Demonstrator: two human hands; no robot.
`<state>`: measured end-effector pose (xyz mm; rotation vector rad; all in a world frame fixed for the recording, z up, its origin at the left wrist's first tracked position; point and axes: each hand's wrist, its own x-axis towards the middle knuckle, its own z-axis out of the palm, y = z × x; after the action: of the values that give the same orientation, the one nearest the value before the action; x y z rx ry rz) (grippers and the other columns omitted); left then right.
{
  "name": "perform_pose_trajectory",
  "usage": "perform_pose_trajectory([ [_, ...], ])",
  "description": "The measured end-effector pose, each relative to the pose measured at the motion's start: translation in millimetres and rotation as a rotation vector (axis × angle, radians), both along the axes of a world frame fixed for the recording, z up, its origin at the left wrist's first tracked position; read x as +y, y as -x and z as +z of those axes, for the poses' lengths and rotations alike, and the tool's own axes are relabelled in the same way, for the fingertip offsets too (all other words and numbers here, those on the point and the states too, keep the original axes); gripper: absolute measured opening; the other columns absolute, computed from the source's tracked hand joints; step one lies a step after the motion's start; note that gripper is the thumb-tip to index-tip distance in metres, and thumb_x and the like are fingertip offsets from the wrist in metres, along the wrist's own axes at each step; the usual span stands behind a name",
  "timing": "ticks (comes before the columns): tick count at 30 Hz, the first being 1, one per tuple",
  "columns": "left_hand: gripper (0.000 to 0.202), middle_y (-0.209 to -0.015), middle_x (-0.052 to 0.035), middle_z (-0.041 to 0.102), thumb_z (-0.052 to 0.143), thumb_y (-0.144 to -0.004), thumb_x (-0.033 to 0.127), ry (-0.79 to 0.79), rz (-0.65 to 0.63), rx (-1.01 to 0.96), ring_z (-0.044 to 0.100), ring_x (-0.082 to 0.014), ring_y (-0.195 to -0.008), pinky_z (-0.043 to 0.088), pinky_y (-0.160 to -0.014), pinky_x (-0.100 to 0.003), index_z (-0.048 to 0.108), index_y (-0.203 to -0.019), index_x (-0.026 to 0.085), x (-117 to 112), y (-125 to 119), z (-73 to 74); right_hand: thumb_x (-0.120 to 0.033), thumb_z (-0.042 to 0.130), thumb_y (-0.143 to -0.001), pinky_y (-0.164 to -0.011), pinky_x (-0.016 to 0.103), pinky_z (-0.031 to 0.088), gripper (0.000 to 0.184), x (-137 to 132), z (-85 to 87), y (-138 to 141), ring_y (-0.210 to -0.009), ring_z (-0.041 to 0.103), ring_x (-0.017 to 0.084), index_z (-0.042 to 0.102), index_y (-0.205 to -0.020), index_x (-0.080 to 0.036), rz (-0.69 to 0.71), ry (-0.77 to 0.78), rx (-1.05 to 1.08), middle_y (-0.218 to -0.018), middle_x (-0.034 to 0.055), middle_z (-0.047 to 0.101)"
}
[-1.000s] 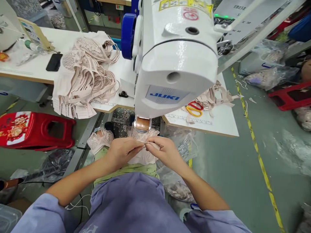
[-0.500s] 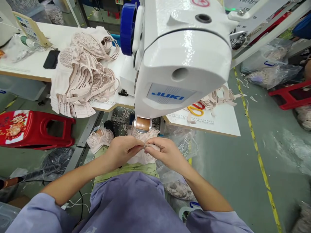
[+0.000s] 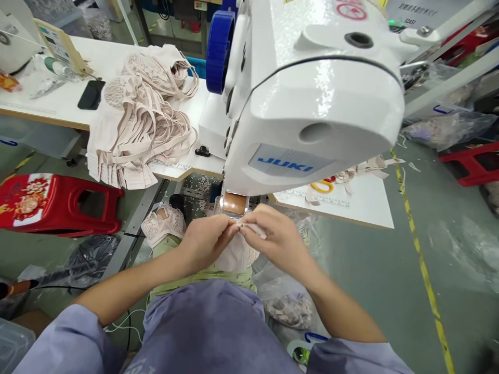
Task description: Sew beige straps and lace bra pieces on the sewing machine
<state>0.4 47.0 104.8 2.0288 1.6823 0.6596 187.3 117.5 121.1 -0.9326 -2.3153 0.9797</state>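
Note:
A white sewing machine (image 3: pixel 312 104) marked JUKI stands in front of me. Just below its orange-brown front guard (image 3: pixel 235 204), both hands meet at a pale pink bra (image 3: pixel 236 257), whose body hangs over my lap. My left hand (image 3: pixel 208 236) pinches the fabric edge between thumb and fingers. Close against it, my right hand (image 3: pixel 273 236) is closed on the same edge, a strip of cloth showing under its fingers. The exact spot gripped is too small to make out. Left of my hands lies a lace cup (image 3: pixel 164 224) in the same pink.
A heap of pink bras (image 3: pixel 140 119) lies on the left table beside a black phone (image 3: pixel 91 94). Yellow-handled scissors (image 3: pixel 323 187) and cloth scraps rest on the right table (image 3: pixel 366 208). A red stool (image 3: pixel 62 203) stands at left; plastic bags lie below.
Both hands have moved slightly up with the bra, closer to the machine's guard. My view has shifted, so the machine appears larger and further right.

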Motion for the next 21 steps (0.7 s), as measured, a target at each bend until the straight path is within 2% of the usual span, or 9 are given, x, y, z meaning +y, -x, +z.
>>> perform_pose_trajectory([
  [2, 0.038, -0.063, 0.0018, 0.060, 0.038, -0.103, 0.041, -0.058, 0.078, 0.074, 0.056, -0.0135, -0.056, 0.030, -0.051, -0.025, 0.062, -0.085, 0.018, 8, 6, -3.2, -0.024, 0.060, -0.089, -0.061, 0.025, 0.035, 0.013, 18, 5.9, 8, -0.066, 0.052, 0.013, 0.067, -0.079, -0.020, 0.011, 0.076, -0.072, -0.072, -0.0005, 0.058],
  [3, 0.036, -0.063, 0.0014, 0.061, 0.038, -0.103, 0.041, -0.124, 0.072, 0.130, 0.057, -0.0147, -0.057, 0.030, -0.051, -0.026, 0.064, -0.092, 0.018, 13, 11, -6.9, -0.023, 0.059, -0.088, -0.059, 0.026, 0.032, 0.017, 26, 8.1, 11, -0.062, 0.049, 0.012, 0.066, -0.073, -0.020, 0.010, 0.095, -0.117, -0.065, -0.0019, 0.055],
  [6, 0.030, -0.068, 0.0004, 0.064, 0.036, -0.101, 0.022, -0.396, -0.136, 0.305, 0.057, -0.0163, -0.058, 0.032, -0.053, -0.028, 0.063, -0.115, 0.018, 24, 32, -22.1, -0.020, 0.054, -0.087, -0.055, 0.029, 0.023, 0.027, 40, 13.1, 21, -0.051, 0.037, 0.011, 0.057, -0.060, -0.020, 0.010, 0.094, -0.214, -0.050, -0.0041, 0.040],
  [8, 0.037, -0.072, 0.0005, 0.065, 0.038, -0.095, 0.010, -0.541, -0.284, 0.393, 0.055, -0.0153, -0.057, 0.033, -0.054, -0.029, 0.059, -0.124, 0.018, 29, 44, -30.3, -0.019, 0.052, -0.086, -0.054, 0.030, 0.021, 0.028, 41, 16.8, 24, -0.049, 0.033, 0.011, 0.054, -0.058, -0.020, 0.018, 0.073, -0.231, -0.049, -0.0038, 0.036],
  [10, 0.041, -0.073, 0.0013, 0.064, 0.043, -0.091, 0.005, -0.624, -0.328, 0.454, 0.051, -0.0144, -0.055, 0.032, -0.053, -0.030, 0.055, -0.129, 0.016, 31, 53, -33.6, -0.020, 0.051, -0.087, -0.053, 0.030, 0.021, 0.029, 40, 20.3, 26, -0.049, 0.032, 0.012, 0.054, -0.058, -0.021, 0.012, 0.035, -0.239, -0.050, -0.0029, 0.037],
  [13, 0.041, -0.068, 0.0029, 0.059, 0.047, -0.090, 0.005, -0.635, -0.343, 0.508, 0.047, -0.0148, -0.052, 0.029, -0.050, -0.031, 0.052, -0.129, 0.015, 33, 54, -29.9, -0.022, 0.050, -0.090, -0.054, 0.030, 0.025, 0.030, 37, 18.4, 24, -0.052, 0.038, 0.013, 0.059, -0.061, -0.020, -0.006, -0.022, -0.268, -0.053, -0.0007, 0.044],
  [15, 0.039, -0.065, 0.0032, 0.056, 0.047, -0.090, 0.006, -0.588, -0.317, 0.537, 0.046, -0.0149, -0.050, 0.027, -0.048, -0.030, 0.053, -0.127, 0.016, 31, 48, -23.9, -0.027, 0.050, -0.094, -0.057, 0.030, 0.030, 0.029, 33, 8.5, 20, -0.060, 0.048, 0.016, 0.068, -0.073, -0.022, -0.026, -0.053, -0.280, -0.062, 0.0023, 0.054],
  [18, 0.034, -0.061, 0.0035, 0.052, 0.045, -0.091, 0.008, -0.485, -0.232, 0.580, 0.044, -0.0140, -0.045, 0.020, -0.044, -0.030, 0.056, -0.121, 0.018, 26, 35, -15.0, -0.038, 0.055, -0.096, -0.076, 0.036, 0.042, 0.023, 20, -16.4, 15, -0.089, 0.057, 0.026, 0.073, -0.099, -0.025, -0.170, -0.193, -0.222, -0.090, 0.0095, 0.065],
  [21, 0.029, -0.060, 0.0035, 0.050, 0.048, -0.092, 0.013, -0.413, -0.181, 0.589, 0.048, -0.0138, -0.047, 0.020, -0.043, -0.029, 0.057, -0.119, 0.017, 23, 28, -10.5, -0.033, 0.059, -0.094, -0.095, 0.047, 0.039, 0.022, 6, -38.7, 13, -0.105, 0.054, 0.029, 0.070, -0.112, -0.029, -0.287, -0.407, -0.114, -0.106, 0.0104, 0.064],
])
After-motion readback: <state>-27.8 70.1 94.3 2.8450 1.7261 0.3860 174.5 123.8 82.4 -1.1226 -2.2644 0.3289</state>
